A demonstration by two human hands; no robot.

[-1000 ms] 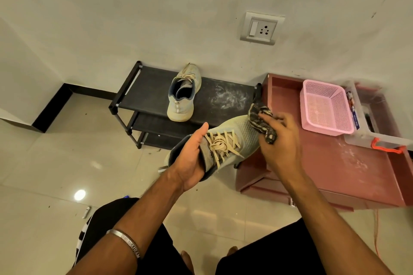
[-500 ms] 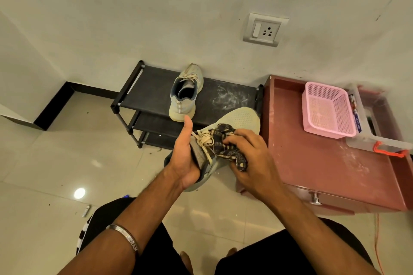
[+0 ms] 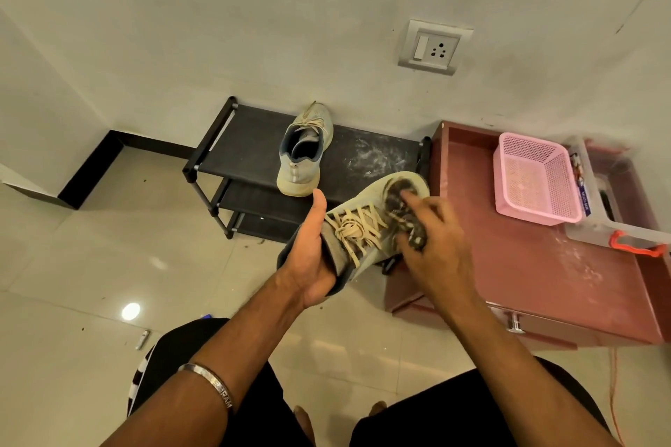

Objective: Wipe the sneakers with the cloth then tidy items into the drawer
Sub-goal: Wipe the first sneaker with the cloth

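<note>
My left hand (image 3: 311,258) grips a pale green sneaker (image 3: 366,214) by its heel and collar, toe pointing up and away, beige laces facing me. A dark patterned cloth (image 3: 399,209) lies pressed against the toe area under my right hand (image 3: 432,247), which is closed on it. The second sneaker (image 3: 303,156) stands on the top shelf of a black shoe rack (image 3: 250,152), heel toward me. A reddish drawer unit (image 3: 537,283) sits to the right, its metal handle (image 3: 515,323) visible on the closed drawer front.
A pink mesh basket (image 3: 533,181) and a clear box with an orange latch (image 3: 617,225) stand on the reddish unit. White dust marks the rack top and the unit top. A wall socket (image 3: 434,47) is above. A small object (image 3: 142,339) lies on the tiled floor.
My right hand has slid the cloth from the laces up toward the toe of the held sneaker. The left hand keeps its grip; the sneaker has barely shifted.
</note>
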